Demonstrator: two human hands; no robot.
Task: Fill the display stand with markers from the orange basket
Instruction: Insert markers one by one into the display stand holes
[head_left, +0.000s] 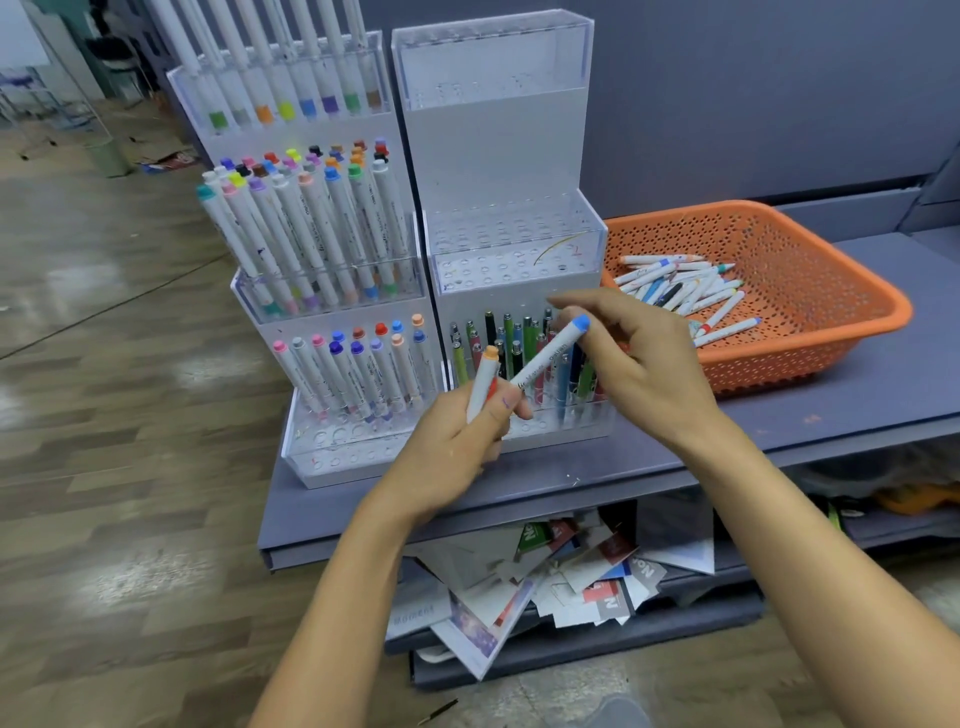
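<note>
Left hand (457, 441) grips orange marker (480, 382) near-upright, right hand (641, 358) pinches blue marker (557, 352) slanting down-left; stand's (353, 472) empty front holes (340, 434) nearer left hand.

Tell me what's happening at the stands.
Restocking is under way. The left grip holds a white marker with an orange cap; the right grip pinches the capped end of a white marker with a blue cap. Loose markers lie in the orange perforated plastic basket. The left clear acrylic stand is largely filled; the right clear acrylic stand has empty upper tiers.
</note>
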